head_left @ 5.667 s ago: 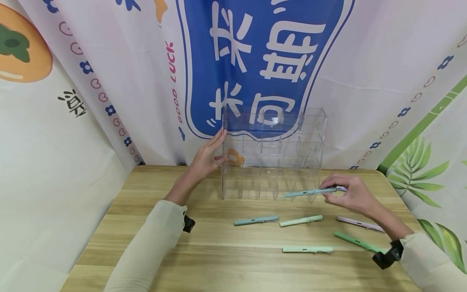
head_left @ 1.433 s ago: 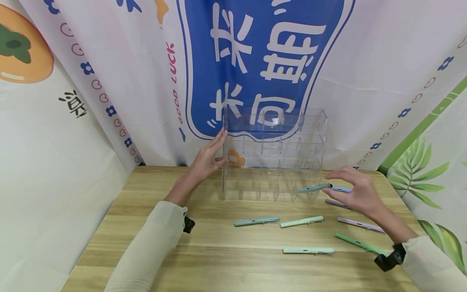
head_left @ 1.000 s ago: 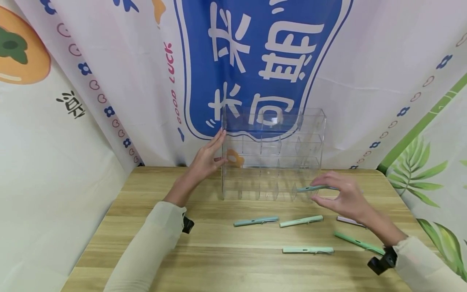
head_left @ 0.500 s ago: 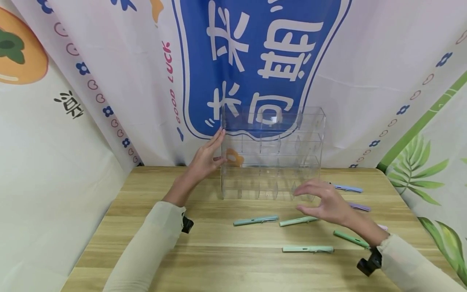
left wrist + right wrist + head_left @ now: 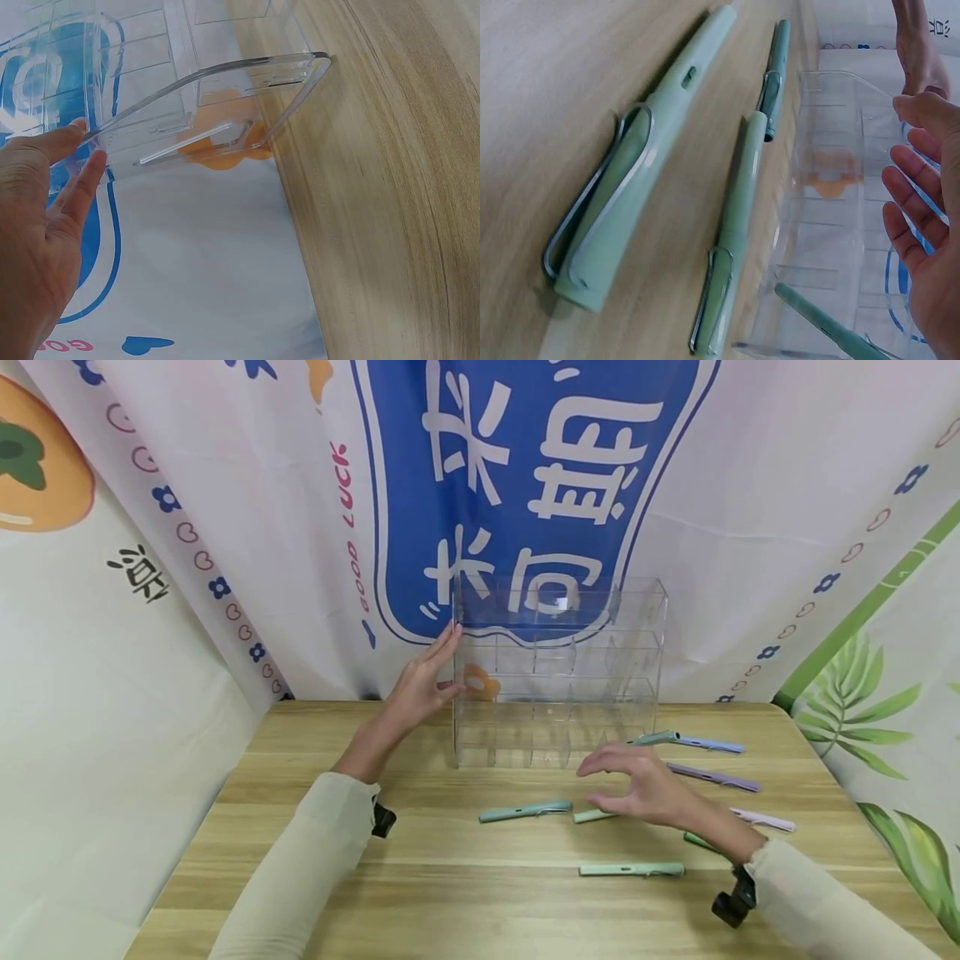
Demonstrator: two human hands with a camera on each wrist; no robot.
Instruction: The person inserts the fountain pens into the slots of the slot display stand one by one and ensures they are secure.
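A clear acrylic organizer with tiered compartments stands at the back of the table. My left hand rests straight fingers and thumb against its left side; in the left wrist view the fingertips touch the side panel's edge. A teal pen lies in the lower right part of the organizer, its capped end sticking out. My right hand, fingers spread and holding nothing, hovers over a pale green pen that it partly hides. A blue-teal pen lies to the left, and a mint pen nearer the front.
At the right of the organizer lie a blue pen, a purple pen and a lilac pen. A green pen is partly under the right forearm. A printed cloth hangs behind the wooden table.
Earlier my right hand held the teal pen at the organizer's lower right. It has let go of the pen there and moved left and towards me. The left hand has stayed in place.
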